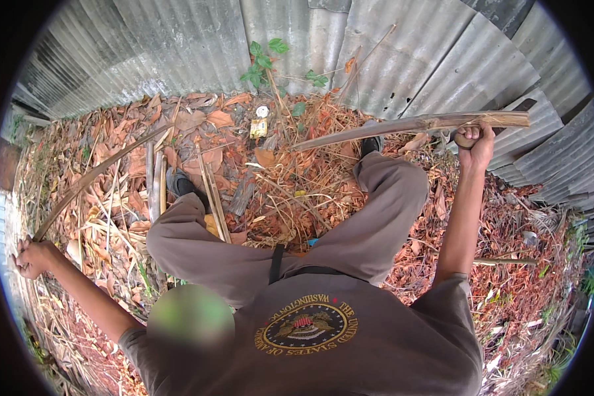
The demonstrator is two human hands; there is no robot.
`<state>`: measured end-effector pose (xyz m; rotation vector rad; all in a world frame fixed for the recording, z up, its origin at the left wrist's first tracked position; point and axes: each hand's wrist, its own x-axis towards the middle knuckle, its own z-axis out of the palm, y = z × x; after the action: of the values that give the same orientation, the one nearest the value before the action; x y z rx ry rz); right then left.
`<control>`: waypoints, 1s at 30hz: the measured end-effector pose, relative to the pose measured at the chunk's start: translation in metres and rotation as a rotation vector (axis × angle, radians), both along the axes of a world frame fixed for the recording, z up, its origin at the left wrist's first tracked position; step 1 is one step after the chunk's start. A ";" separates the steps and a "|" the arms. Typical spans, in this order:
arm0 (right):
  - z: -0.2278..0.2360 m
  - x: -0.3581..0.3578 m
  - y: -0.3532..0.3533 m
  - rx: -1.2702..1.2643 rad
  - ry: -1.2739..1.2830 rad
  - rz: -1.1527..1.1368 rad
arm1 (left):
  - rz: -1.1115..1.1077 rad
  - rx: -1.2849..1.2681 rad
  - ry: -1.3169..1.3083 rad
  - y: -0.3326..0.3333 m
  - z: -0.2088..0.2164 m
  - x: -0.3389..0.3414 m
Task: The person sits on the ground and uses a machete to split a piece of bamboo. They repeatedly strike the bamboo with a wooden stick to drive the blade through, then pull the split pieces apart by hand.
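Far out to the left, my left hand (33, 257) is closed round the near end of a long, thin, curved bamboo strip (89, 177), whose far end reaches over the dry leaves. Raised at the right, my right hand (476, 146) is closed on a thick split piece of bamboo (402, 125) and on the rounded wooden handle of a knife (465, 139). The bamboo piece points left across my shoe, its tip low over the litter. The knife's dark blade shows only in part behind the bamboo's right end.
Split bamboo strips (211, 191) and short grey sticks (155, 181) lie by my left shoe (181, 183). Dry leaves and shavings cover the ground. A corrugated metal fence (178, 46) closes off the far side, with a small green plant (261, 66) against it.
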<state>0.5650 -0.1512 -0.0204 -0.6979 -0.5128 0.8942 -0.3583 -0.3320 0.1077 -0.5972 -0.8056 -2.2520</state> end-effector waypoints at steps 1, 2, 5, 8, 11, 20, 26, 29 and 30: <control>0.005 -0.012 -0.002 -0.031 0.006 -0.017 | 0.098 0.021 -0.062 0.021 -0.004 0.036; 0.005 -0.020 -0.001 -0.059 -0.037 -0.031 | 0.117 0.048 -0.003 0.016 -0.004 0.011; 0.006 -0.044 -0.003 -0.084 -0.121 -0.073 | 0.235 0.185 -0.151 0.020 -0.014 -0.039; 0.003 -0.055 -0.010 -0.104 -0.245 -0.143 | 0.234 0.339 -0.172 0.006 -0.019 -0.092; 0.006 -0.069 -0.009 -0.090 -0.291 -0.175 | 0.099 0.432 -0.120 -0.021 -0.031 -0.116; 0.006 -0.090 0.008 -0.073 -0.390 -0.233 | -0.164 0.556 -0.117 -0.086 -0.045 -0.125; 0.006 -0.103 0.016 -0.020 -0.367 -0.141 | -0.205 0.583 -0.165 -0.106 -0.056 -0.141; 0.011 -0.111 0.012 -0.053 -0.420 -0.184 | -0.203 0.642 -0.157 -0.102 -0.059 -0.147; 0.002 -0.100 0.014 -0.024 -0.421 -0.129 | -0.120 0.660 -0.194 -0.098 -0.059 -0.138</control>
<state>0.4646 -0.1374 -0.0179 -0.9369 -0.8215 0.6330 -0.4964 -0.4299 0.0483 -0.1150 -0.0768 -2.5165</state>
